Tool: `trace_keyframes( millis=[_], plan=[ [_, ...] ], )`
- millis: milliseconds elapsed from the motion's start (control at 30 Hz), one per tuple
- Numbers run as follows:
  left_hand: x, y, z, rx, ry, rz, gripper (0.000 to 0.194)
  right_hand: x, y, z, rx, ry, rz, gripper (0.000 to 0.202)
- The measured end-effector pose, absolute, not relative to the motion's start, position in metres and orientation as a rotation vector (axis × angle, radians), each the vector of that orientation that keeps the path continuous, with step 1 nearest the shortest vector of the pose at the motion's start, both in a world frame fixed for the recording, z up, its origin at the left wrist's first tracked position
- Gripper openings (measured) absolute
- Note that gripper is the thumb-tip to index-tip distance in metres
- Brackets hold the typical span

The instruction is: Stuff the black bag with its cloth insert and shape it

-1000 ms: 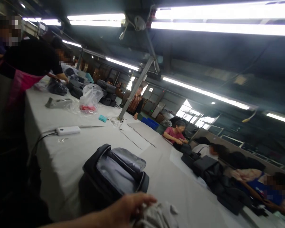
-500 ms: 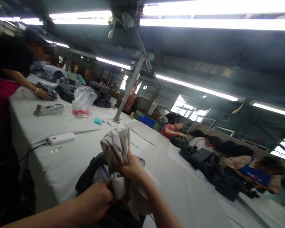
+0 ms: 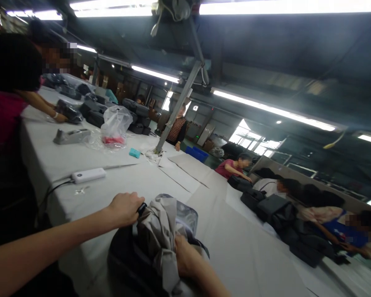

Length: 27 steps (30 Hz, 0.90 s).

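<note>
Crumpled grey paper [image 3: 159, 231], matt, fills a black woven-fabric bag [image 3: 126, 260]. The table cover [image 3: 250, 255] is matt, probably cloth. Upper left, a clear plastic bag [image 3: 116, 123] shines glossy.

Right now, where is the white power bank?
In the head view, the white power bank lies on the grey table, left of centre, beyond the left hand and nearer than the tape dispenser.
</note>
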State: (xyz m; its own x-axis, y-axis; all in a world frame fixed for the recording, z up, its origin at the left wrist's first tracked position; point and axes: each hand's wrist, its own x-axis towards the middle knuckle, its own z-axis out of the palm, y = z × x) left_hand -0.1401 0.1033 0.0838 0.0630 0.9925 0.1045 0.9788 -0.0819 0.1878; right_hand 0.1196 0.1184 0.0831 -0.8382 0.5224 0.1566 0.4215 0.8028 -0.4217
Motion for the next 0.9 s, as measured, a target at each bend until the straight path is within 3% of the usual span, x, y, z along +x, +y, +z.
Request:
trace_keyframes(
  millis=[133,200,267,500,567,667,800,900],
  plan=[
    [-0.141,0.101,0.083,2.227,2.033,0.374,0.027,0.144,0.115,0.140,-1.095,-2.562,0.790,0.059],
    [-0.140,0.103,0.084,2.212,1.964,0.422,0.028,0.135,0.118,0.164,-1.252,-2.350,0.648,0.080],
    [-0.141,0.106,0.086,2.204,1.859,0.493,0.027,0.109,0.123,0.167,-1.236,-2.236,0.446,0.087],
    [-0.161,0.110,0.089,2.115,1.720,0.712,0.027,0.061,0.121,0.053,-1.127,-2.776,0.524,0.098],
    [-0.157,0.109,0.085,2.096,1.726,0.728,0.030,0.069,0.121,0.033,-0.847,-2.919,0.472,0.091],
    [-0.138,0.108,0.076,2.142,1.704,0.685,0.035,0.063,0.131,0.031,-0.619,-2.967,0.514,0.064],
    [-0.125,0.114,0.070,2.218,1.727,0.514,0.036,0.053,0.148,0.065,-0.693,-2.849,0.767,0.046],
    [-0.143,0.122,0.079,2.241,1.765,0.394,0.031,0.104,0.129,0.107,-0.750,-2.429,0.935,0.044]
  ],
)
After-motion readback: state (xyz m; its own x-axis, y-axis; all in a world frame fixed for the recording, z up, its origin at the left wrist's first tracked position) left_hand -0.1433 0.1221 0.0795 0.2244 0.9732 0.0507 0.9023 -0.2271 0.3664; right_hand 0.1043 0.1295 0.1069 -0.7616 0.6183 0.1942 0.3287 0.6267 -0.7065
